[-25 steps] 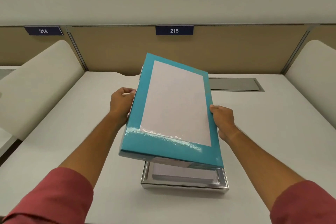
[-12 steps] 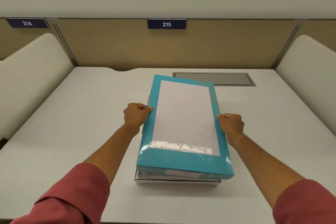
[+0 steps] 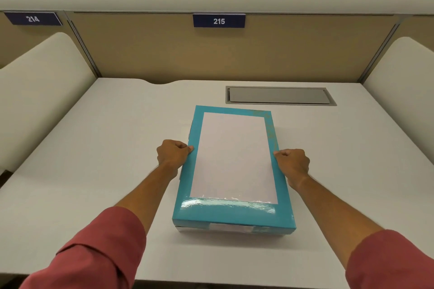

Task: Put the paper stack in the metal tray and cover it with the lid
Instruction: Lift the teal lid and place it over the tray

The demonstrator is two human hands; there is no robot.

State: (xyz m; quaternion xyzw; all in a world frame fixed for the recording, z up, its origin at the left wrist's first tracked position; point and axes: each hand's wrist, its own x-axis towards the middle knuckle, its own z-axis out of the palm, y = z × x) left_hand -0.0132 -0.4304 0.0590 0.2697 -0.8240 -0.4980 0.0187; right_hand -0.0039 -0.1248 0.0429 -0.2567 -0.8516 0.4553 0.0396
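Looking down from the head camera, I see the white tabletop (image 3: 94,159) filling most of the view, matte and smooth, with tan partition panels behind it and cream padded dividers (image 3: 40,91) on both sides. A grey rectangular hatch (image 3: 279,95) sits flush in the surface near the far edge, and above it a dark blue plate reads 215 (image 3: 218,21); another at far left reads 214 (image 3: 32,18). At the middle of the tabletop lies the lid (image 3: 232,164), a glossy teal rectangle with a large pale matte panel on top and a shiny strip catching light along its near edge. It rests level over the metal tray (image 3: 187,229), of which I can make out only a thin silvery band under the near rim. The paper stack is hidden beneath, so I cannot see it. My left hand (image 3: 172,153) and right hand (image 3: 292,164) are curled into loose fists, each pressed against a long side of the lid, well apart from one another, with red sleeves at the wrists.
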